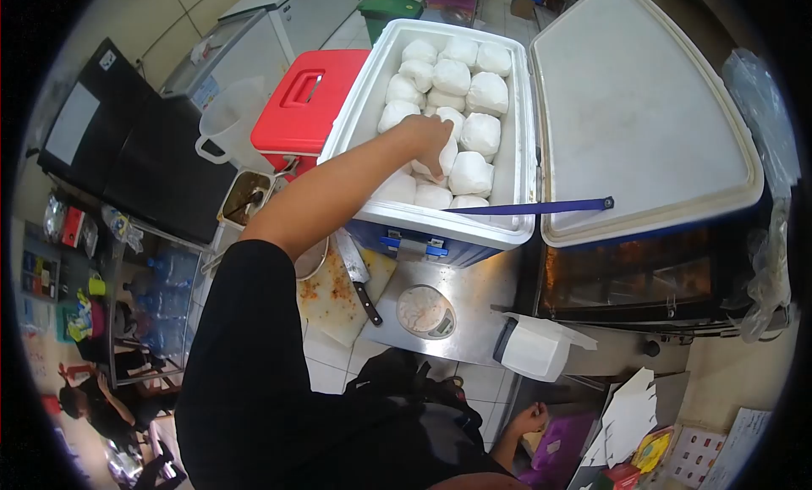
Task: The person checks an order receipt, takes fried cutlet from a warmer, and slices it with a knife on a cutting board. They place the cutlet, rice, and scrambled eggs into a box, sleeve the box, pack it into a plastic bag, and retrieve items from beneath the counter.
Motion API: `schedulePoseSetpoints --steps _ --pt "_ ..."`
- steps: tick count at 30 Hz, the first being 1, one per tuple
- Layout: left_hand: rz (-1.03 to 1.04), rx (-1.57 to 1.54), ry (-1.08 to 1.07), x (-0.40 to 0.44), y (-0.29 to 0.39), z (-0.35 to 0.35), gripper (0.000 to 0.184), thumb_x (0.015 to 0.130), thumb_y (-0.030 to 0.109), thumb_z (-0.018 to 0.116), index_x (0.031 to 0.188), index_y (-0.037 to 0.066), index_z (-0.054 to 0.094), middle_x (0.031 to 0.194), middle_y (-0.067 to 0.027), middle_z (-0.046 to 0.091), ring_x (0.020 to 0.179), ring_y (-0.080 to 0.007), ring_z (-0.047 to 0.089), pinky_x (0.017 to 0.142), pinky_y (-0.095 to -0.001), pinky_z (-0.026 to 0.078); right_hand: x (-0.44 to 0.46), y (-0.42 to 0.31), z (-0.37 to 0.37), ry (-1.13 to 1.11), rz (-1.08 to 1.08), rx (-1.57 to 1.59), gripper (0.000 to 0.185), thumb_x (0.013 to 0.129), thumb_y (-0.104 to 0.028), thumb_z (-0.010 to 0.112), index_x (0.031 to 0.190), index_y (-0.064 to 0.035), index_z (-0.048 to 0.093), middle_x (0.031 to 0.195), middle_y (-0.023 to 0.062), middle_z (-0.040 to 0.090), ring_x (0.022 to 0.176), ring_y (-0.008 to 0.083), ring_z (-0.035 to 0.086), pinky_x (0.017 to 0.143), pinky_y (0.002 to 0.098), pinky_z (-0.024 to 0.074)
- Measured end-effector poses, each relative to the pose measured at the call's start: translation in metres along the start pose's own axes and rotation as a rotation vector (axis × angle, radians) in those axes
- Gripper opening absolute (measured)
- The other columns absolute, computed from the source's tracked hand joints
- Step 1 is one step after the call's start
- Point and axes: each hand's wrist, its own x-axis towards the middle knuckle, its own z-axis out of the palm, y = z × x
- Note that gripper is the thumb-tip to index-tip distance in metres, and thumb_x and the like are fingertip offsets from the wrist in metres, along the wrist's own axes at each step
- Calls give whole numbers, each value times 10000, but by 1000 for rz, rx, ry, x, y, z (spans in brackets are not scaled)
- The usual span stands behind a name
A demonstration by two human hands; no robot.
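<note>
My left hand [433, 143] reaches down into an open cooler [526, 151] with white walls inside. Its fingers are closed around a white rounded bundle [448, 157] that looks wrapped in thin plastic. Several more bundles [480, 134] of the same kind are packed in layers around it. A purple strap [550, 208] stretches from the cooler's front rim to its raised lid [643, 118]. Low at the right, my right hand [530, 417] is held beside my body near a purple surface [562, 443], with its fingers curled. Whether anything is inside those fingers is hidden.
Below the cooler, a knife [359, 278] lies on a stained cutting board [326, 300], beside a round kitchen scale [425, 311] on the steel counter [482, 295]. A red-lidded cooler [309, 96] stands left. A white dispenser-like box [534, 350] sits right. Another person [106, 405] is far left.
</note>
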Motion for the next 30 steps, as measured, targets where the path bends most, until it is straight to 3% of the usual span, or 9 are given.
schedulePoseSetpoints --steps 1,4,7,12,16,19,20,24,30 --pt "42 -20 109 4 -4 6 949 534 478 866 1267 -7 507 1198 -221 582 1041 -353 623 814 -443 529 -4 -8 5 -24 -6 -10 305 856 -21 570 1147 57 526 1141 185 525 988 290 579 848 360 505" --pt "38 -76 54 3 1 8 1019 500 359 900 1286 -19 373 1227 -268 491 1084 -415 573 882 -441 497 -3 -31 21 -78 -206 -108 319 847 -3 558 1158 55 525 1115 184 513 959 287 573 797 363 504" --pt "54 -69 94 1 4 8 1032 489 324 903 1297 -7 354 1242 -274 477 1073 -425 576 881 -452 494 -6 -66 24 -127 -317 -39 282 856 -29 570 1124 54 540 1051 167 522 876 259 581 699 331 487" --pt "62 -66 36 5 -1 5 1024 507 340 881 1344 38 374 1231 -273 476 1087 -413 562 914 -444 476 -12 -68 18 -198 -220 27 236 885 -91 585 1082 37 565 1017 158 548 760 240 590 665 336 492" --pt "68 -181 125 1 -5 5 1030 527 335 877 1378 47 374 1231 -240 479 1107 -405 543 950 -424 452 -22 -36 10 -150 -255 6 187 885 -77 589 1043 22 595 1018 138 574 693 202 574 602 302 469" --pt "102 -158 140 -9 -3 2 1015 548 314 872 1389 45 371 1251 -224 465 1129 -400 528 966 -418 441 -30 -1 10 -149 -105 83 163 877 -66 600 1015 21 606 1010 126 596 693 166 567 586 284 457" --pt "125 -123 135 -10 -1 7 1007 553 305 870 1388 43 371 1260 -221 458 1134 -401 524 968 -418 440 -31 5 12 -144 -41 116 149 872 -60 607 997 20 610 930 102 620 687 131 558 583 273 450" --pt "51 -51 108 -2 3 14 999 540 284 864 1380 48 378 1268 -239 427 1128 -422 517 974 -419 435 -34 23 17 -165 -1 136 114 889 -73 595 968 6 619 790 68 628 630 136 564 572 274 456" --pt "46 -175 122 7 -13 17 983 517 300 851 1354 43 404 1258 -252 442 1170 -418 482 1018 -417 406 -33 26 25 -213 -25 125 176 935 -179 575 965 -11 617 756 62 624 635 146 599 582 294 480"
